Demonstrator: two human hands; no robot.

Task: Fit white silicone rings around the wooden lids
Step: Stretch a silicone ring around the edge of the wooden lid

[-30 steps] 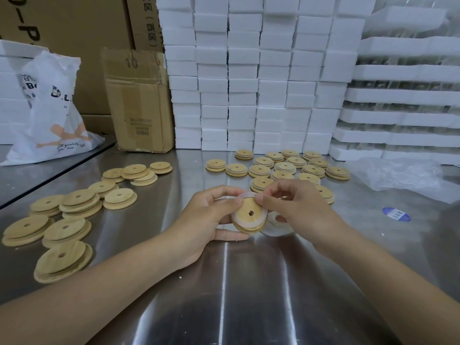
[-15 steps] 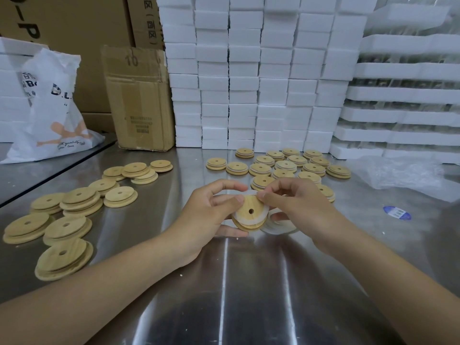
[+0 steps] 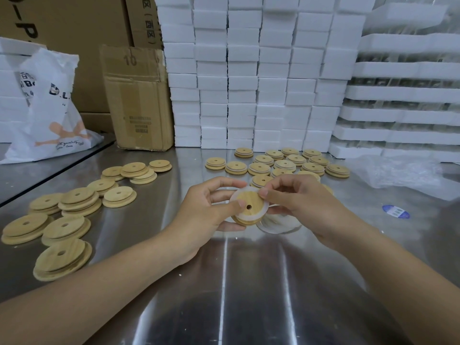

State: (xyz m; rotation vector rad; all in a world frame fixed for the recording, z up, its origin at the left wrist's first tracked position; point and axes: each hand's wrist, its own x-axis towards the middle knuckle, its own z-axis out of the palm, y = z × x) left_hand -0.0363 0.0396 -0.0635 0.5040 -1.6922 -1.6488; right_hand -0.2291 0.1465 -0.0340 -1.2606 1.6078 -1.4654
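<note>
Together, our left hand (image 3: 206,212) grips the wooden lid (image 3: 252,199), right hand (image 3: 308,202) fingers (image 3: 265,194) pinching its ring (image 3: 265,212), above the desk (image 3: 249,282); foam blocks (image 3: 249,83) behind.

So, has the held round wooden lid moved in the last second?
No. The round wooden lid sits level with the blue oval sticker, same gap as before.

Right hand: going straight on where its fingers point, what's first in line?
The wooden lid, whose white ring its fingertips pinch; behind that, probably the left hand, at its thumb.
</note>
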